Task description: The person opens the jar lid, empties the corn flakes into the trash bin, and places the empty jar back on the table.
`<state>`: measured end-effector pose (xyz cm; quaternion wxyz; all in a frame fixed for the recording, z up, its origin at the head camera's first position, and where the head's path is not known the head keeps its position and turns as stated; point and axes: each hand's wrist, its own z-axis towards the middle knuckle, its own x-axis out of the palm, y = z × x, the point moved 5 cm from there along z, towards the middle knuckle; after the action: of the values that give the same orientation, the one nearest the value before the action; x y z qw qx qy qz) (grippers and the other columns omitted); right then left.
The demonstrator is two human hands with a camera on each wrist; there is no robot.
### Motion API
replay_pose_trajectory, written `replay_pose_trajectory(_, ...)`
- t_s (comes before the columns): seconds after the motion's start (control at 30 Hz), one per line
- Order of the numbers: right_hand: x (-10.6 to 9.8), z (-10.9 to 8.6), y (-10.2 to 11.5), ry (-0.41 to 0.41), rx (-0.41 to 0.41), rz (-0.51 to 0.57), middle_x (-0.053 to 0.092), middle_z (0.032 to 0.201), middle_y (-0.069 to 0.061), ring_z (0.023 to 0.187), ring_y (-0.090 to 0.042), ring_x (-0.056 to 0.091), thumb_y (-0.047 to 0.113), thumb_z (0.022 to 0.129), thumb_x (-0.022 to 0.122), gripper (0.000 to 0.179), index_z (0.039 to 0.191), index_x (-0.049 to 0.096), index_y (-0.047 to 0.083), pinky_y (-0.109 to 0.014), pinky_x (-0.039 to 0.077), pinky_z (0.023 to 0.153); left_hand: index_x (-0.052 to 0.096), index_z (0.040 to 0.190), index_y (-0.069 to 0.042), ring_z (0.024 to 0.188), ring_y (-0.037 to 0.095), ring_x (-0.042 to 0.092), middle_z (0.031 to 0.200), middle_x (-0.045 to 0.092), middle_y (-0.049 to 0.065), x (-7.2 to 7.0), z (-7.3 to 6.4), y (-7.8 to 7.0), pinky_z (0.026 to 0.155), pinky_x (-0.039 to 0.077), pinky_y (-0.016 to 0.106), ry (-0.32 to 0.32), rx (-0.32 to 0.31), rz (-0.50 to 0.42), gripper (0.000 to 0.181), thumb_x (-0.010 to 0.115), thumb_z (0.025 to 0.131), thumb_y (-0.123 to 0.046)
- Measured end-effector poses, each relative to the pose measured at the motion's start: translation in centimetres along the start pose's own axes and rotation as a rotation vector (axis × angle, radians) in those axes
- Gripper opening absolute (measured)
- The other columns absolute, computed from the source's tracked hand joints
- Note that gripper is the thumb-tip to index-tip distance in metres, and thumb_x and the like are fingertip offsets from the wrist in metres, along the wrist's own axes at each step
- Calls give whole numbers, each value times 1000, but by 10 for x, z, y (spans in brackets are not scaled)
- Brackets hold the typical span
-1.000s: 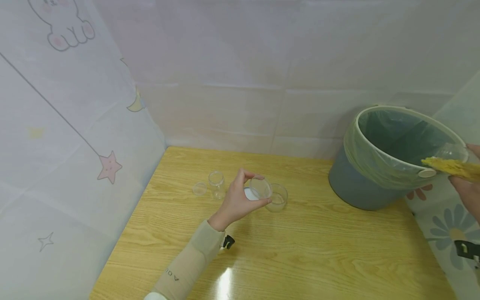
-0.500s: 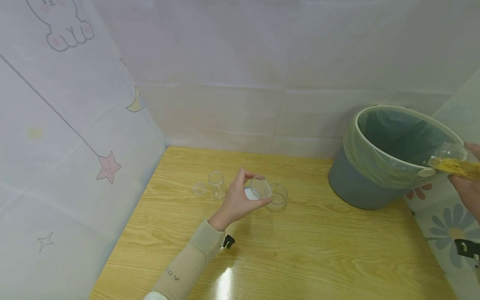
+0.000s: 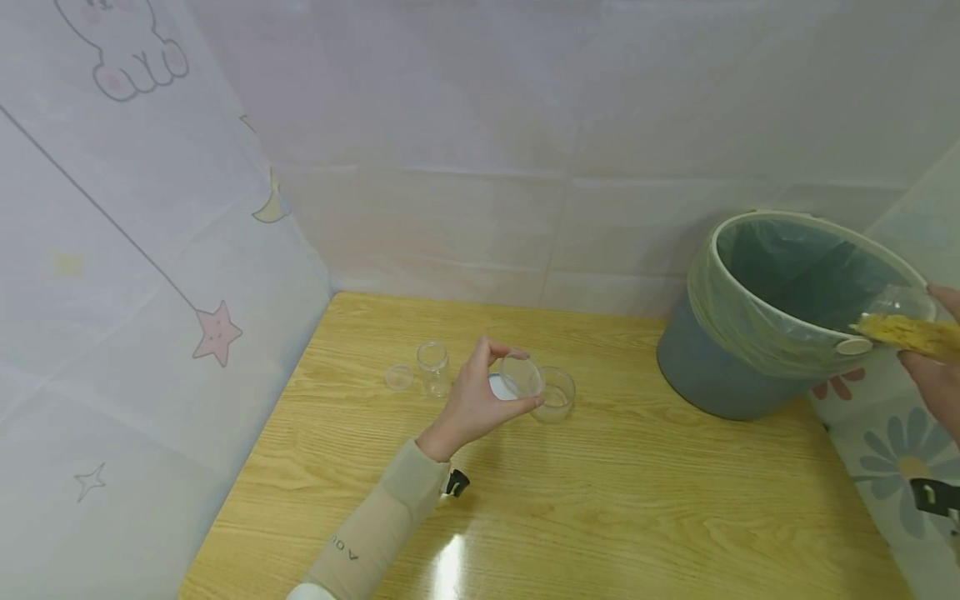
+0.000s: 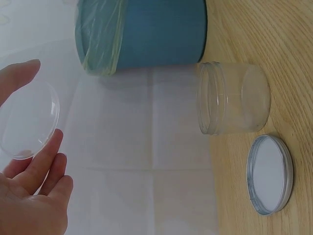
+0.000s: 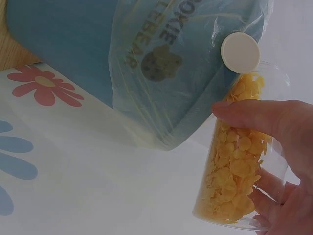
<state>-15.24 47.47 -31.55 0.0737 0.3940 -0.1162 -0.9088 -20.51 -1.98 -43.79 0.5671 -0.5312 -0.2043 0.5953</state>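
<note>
My left hand [image 3: 480,396] pinches a thin clear plastic disc [image 4: 30,120] by its edge, thumb on one side and fingers on the other, held above the table. Beneath it stand an open clear jar [image 4: 237,98] and, beside that, a silver-rimmed lid with a white inside [image 4: 269,174]. At the right edge of the head view, my right hand [image 5: 288,147] grips a clear jar [image 5: 278,88] partly filled with yellow corn flakes [image 5: 234,166]. That jar is tipped on its side, its mouth over the rim of the trash bin [image 3: 738,358].
A narrower clear jar [image 3: 433,371] and a small clear round lid [image 3: 399,377] are on the left part of the wooden table [image 3: 600,500]. The bin has a translucent liner [image 3: 750,317] folded over its rim. Printed sheets [image 3: 450,225] hang behind and at both sides.
The corn flakes shift inside the tipped jar, sliding back from its mouth and then forward again, while my right hand stays nearly in place. My left hand has not moved.
</note>
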Motion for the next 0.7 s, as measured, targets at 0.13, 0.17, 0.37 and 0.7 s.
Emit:
replay_pose_trajectory(0.13, -1, 0, 0, -17, -10, 0, 50, 137, -33, 121, -56, 48, -16, 91, 65, 65, 151, 46, 4, -46, 30, 115, 45, 118, -16, 127, 27, 49, 129, 61, -10, 0, 0, 0, 102, 42, 48, 1, 5, 3, 60, 90, 80, -30)
replay_pose_trajectory(0.17, -2, 0, 1, -21, -14, 4, 49, 137, -33, 121, -56, 47, -15, 92, 64, 65, 151, 46, 4, -47, 31, 115, 45, 117, -16, 127, 27, 49, 129, 62, -9, 0, 0, 0, 102, 42, 48, 1, 6, 3, 60, 90, 80, -30)
replay_pose_trajectory(0.37, 1, 2, 2, 4, 14, 31, 49, 136, -35, 123, -57, 46, -14, 94, 62, 62, 151, 45, 3, -51, 29, 115, 45, 117, -15, 128, 28, 49, 129, 63, -6, 0, 0, -1, 103, 42, 51, -1, 10, 3, 60, 90, 80, -30)
replay_pose_trajectory(0.7, 2, 3, 1, 22, 74, 0, 45, 144, -32, 130, -54, 43, -24, 86, 63, 77, 154, 42, 6, -52, 29, 115, 45, 118, -15, 128, 27, 49, 129, 63, -6, 0, 1, -1, 103, 41, 52, -2, 13, 11, 60, 90, 80, -32)
